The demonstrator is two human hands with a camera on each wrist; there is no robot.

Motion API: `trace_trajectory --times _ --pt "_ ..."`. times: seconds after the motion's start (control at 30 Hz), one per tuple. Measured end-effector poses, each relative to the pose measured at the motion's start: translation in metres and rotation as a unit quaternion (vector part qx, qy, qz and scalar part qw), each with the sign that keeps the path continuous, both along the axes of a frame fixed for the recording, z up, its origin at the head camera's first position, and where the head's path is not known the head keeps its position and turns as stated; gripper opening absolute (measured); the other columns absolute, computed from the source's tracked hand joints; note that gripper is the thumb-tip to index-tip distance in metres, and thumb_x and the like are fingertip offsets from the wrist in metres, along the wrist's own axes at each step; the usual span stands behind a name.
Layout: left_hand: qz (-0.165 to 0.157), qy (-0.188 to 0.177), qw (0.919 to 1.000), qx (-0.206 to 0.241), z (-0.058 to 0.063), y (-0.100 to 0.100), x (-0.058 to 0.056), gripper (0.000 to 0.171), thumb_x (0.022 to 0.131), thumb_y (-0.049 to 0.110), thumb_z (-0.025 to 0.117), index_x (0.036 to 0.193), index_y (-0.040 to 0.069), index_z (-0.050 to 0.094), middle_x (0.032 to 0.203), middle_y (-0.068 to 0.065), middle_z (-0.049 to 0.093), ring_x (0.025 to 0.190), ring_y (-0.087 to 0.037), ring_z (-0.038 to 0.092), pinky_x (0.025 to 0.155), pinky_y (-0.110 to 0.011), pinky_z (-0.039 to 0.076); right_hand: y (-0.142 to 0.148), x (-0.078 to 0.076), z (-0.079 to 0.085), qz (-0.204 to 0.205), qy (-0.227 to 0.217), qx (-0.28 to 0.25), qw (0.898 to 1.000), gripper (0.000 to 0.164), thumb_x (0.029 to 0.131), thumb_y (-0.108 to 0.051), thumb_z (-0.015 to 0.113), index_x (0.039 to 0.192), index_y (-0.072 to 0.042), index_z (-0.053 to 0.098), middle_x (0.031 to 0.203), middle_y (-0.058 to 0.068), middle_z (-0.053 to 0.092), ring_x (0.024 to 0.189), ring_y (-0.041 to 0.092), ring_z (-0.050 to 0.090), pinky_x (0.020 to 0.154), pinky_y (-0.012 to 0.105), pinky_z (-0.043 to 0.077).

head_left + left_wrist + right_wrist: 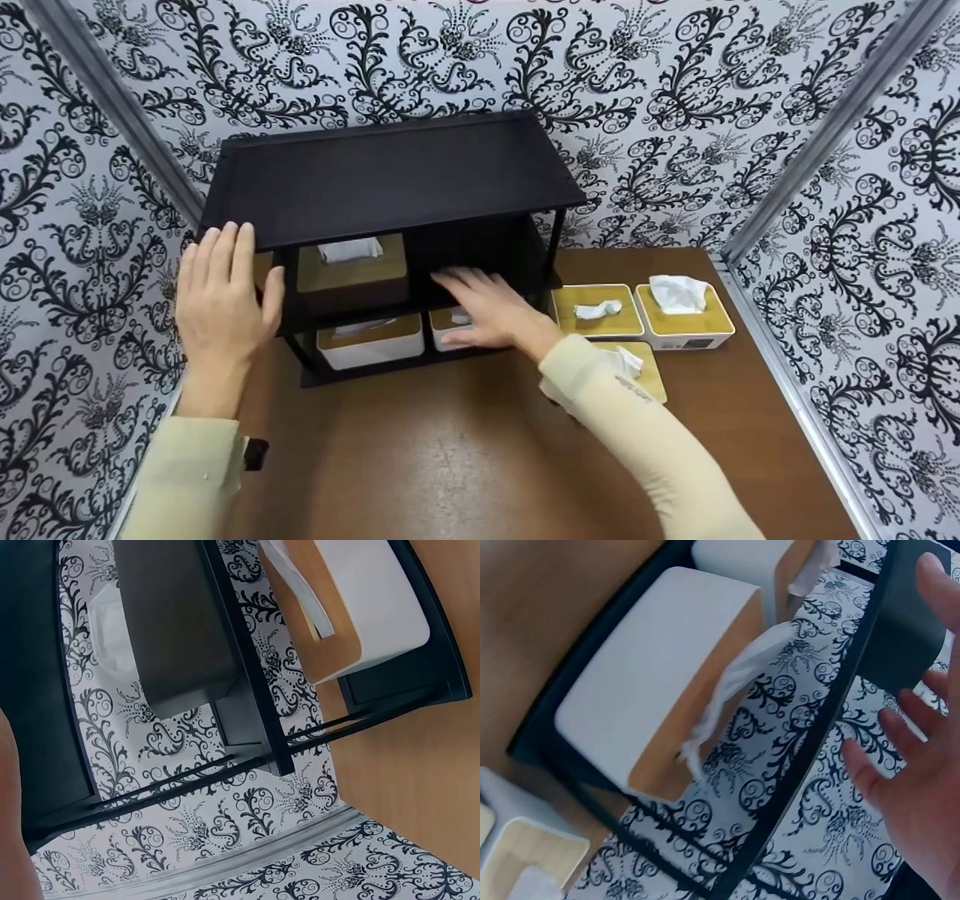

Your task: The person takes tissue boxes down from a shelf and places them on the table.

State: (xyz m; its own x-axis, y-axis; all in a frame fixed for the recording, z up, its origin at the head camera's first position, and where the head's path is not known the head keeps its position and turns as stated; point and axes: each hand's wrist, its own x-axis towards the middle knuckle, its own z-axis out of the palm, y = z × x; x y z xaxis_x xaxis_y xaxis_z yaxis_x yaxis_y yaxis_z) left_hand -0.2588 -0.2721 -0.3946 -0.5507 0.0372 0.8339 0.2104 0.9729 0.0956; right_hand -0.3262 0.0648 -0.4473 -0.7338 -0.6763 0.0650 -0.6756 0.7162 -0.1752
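My left hand (225, 307) lies with straight fingers at the left front corner of a black shelf rack (397, 172); whether it presses there is unclear. The right hand (491, 311) reaches, fingers spread and holding nothing, before the middle level, right of a dark tissue box (352, 276) with a wooden lid. In the right wrist view that dark box (904, 622) stands just beyond the fingers. On the bottom level are two white tissue boxes, one at left (375, 349) and another (448, 339) partly covered by the right hand.
Right of the rack, three wooden-lidded tissue boxes stand on the brown table (435, 450): one beside the rack (592, 322), one further right (690, 322), and one nearer (651, 367), partly behind the right sleeve. Patterned walls (675, 150) enclose the table.
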Motion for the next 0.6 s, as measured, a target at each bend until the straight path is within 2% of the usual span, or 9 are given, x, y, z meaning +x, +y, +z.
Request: trace_trajectory --times 0.23,0.43,0.6 --pt "0.009 0.003 0.9999 0.012 0.0 0.002 -0.001 0.057 0.096 0.042 0.043 0.138 0.005 0.053 0.137 -0.019 0.057 0.13 -0.038 0.049 0.121 -0.045 0.028 -0.035 -0.016 0.01 -0.042 -0.015 -0.001 0.999 0.104 0.08 -0.066 0.065 0.158 -0.027 0.009 0.165 0.0 0.01 0.15 0.028 0.02 0.114 0.057 0.036" --pt "0.016 0.008 0.9996 0.023 0.0 0.006 -0.002 0.056 0.096 0.043 0.045 0.135 0.004 0.055 0.136 -0.018 0.058 0.13 -0.037 0.049 0.122 -0.044 0.027 -0.063 -0.029 0.017 -0.07 -0.037 -0.001 0.997 0.111 0.078 -0.069 0.065 0.158 -0.023 0.004 0.166 0.002 0.004 0.152 0.028 0.012 0.114 0.054 0.037" --pt "0.02 0.006 0.9993 0.03 -0.002 0.007 -0.002 0.056 0.096 0.043 0.045 0.136 0.005 0.055 0.136 -0.018 0.058 0.131 -0.037 0.048 0.123 -0.043 0.026 -0.08 -0.04 0.023 -0.101 -0.073 0.021 0.992 0.112 0.077 -0.072 0.062 0.158 -0.02 0.007 0.166 0.005 0.003 0.153 0.028 0.005 0.119 0.052 0.03"
